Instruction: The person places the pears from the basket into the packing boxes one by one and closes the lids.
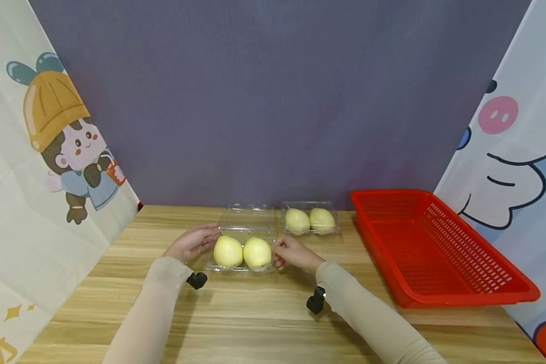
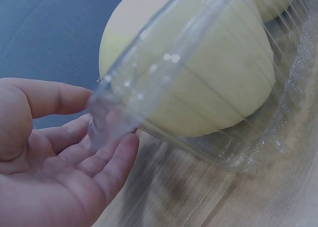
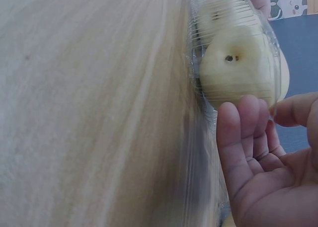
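In the head view, a clear plastic clamshell box stands on the table, its lid folded back toward the wall. Two pale yellow pears sit side by side in its base. My left hand is at the box's left side; in the left wrist view its thumb and fingers pinch a corner of the clear rim. At the opposite side, my right hand pinches the rim between thumb and fingers, close beside the right pear. The blossom end of that pear shows through the ribbed plastic.
Behind and to the right, a second clear box holds two more pears. A red perforated plastic basket occupies the table's right side. A grey-blue panel rises along the back edge of the wooden table, between printed curtains.
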